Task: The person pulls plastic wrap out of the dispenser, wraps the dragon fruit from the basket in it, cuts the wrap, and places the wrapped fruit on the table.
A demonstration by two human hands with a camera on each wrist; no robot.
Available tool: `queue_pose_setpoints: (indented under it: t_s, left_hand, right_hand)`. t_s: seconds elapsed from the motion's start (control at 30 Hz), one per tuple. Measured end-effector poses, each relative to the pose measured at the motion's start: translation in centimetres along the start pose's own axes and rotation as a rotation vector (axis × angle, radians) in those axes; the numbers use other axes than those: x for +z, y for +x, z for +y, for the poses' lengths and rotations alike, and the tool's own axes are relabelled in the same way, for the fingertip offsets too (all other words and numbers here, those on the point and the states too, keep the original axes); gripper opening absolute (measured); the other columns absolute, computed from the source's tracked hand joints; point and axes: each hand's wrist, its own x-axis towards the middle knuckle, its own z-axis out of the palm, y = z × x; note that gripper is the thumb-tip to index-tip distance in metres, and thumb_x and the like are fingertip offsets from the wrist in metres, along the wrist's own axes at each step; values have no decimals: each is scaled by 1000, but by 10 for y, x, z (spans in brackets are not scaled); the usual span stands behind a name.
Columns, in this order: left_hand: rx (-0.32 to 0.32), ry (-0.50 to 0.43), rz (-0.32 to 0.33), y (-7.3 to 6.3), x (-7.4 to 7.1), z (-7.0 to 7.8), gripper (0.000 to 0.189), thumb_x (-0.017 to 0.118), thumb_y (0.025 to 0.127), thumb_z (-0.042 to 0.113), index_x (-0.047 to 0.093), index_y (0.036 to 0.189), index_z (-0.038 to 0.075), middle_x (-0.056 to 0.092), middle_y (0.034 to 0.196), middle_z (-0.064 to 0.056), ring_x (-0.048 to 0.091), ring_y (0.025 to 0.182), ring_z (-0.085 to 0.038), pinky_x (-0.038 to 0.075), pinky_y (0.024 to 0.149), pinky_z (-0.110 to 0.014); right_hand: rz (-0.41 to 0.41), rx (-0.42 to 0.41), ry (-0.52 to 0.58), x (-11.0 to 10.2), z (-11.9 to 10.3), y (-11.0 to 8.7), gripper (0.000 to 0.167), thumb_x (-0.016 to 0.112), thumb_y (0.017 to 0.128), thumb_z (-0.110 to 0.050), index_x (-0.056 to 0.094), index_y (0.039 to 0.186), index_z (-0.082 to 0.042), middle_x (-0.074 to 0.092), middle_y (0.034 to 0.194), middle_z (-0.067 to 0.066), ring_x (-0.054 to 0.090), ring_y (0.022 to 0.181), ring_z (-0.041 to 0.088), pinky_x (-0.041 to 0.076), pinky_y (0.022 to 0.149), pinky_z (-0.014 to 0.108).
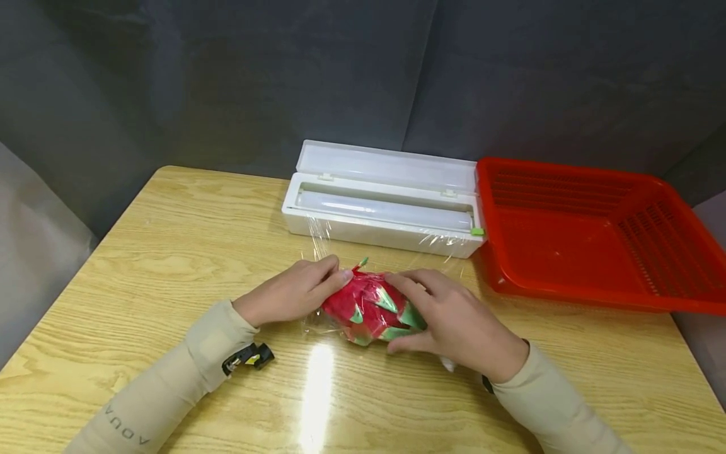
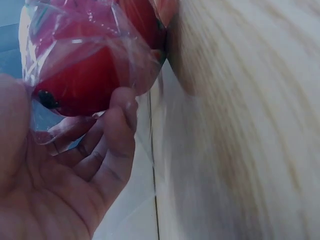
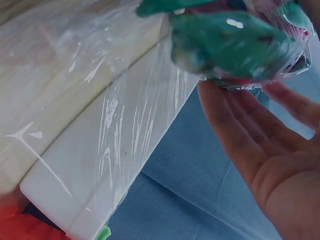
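A red dragon fruit (image 1: 368, 312) with green-tipped scales lies on its side between both hands, partly covered in clear cling film (image 3: 110, 130). My left hand (image 1: 300, 289) holds its left end, the thumb on top beside the stem and the fingers curled beneath, as the left wrist view shows. At the other end, my right hand (image 1: 454, 315) grips the fruit (image 3: 235, 45) with thumb and fingers on opposite sides. The film stretches from the fruit to an open white dispenser box (image 1: 374, 236) holding a film roll (image 1: 386, 210).
A red plastic basket (image 1: 567, 246) with slotted sides stands to the right, against the dispenser's end. The dispenser's lid (image 1: 386, 165) is raised at the back. A green slider (image 1: 478, 231) sits on its right end. Everything rests on a wood-grain table (image 1: 187, 252) before a dark curtain.
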Motion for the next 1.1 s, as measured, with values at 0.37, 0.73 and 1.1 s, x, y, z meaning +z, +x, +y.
queue_pose_setpoints:
  t_s: [0.37,0.73,1.1]
  left_hand:
    - [-21,61,103,-2,-4,2,34,55,105,48,58,90,18,56,69,5,49,62,-11,43,55,-25]
    - [245,131,390,-7,-4,11,27,75,95,32,59,100,10,63,97,-4,61,87,-18,57,76,-29]
    - [609,231,322,-22,-21,24,36,84,86,37,65,102,11,65,98,3,61,91,-9,57,84,-22]
  right_hand:
    - [-45,-9,-36,1,0,0,92,94,68,-53,59,143,-13,67,130,13,70,112,27,65,88,46]
    - [-30,-30,-38,1,1,-1,85,94,70,-50,61,139,-15,68,127,11,71,109,25,65,88,44]
    - [-31,-38,-46,1,3,-2,87,93,70,-52,60,141,-15,69,125,12,71,107,25,66,85,43]
